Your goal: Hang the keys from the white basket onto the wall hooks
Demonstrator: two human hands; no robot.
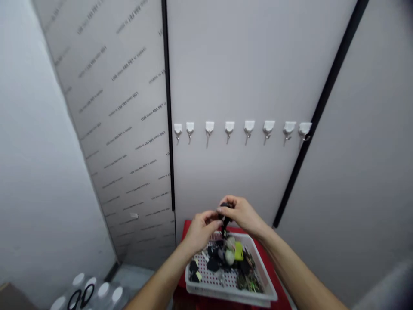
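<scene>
My left hand (204, 229) and my right hand (242, 214) meet above a white plastic basket (230, 294). Pinched between the fingers of both is a small black strap-like item (226, 221), whose lower end hangs toward the basket; its exact kind is too small to make out. Inside the basket lies a jumble of small things: pale round balls (229, 257), a yellow-green tag (238, 251), black pieces (213, 263), and a tangle of thin, metallic-looking bits (250, 282) at the right.
A red surface (186, 231) bears the basket. On the wall panel beyond, several white adhesive hooks (229, 126) form a row. Black strips (168, 107) run down the panel edges. Clear bottles with white caps (103, 289) stand at lower left, with black loop handles (87, 295).
</scene>
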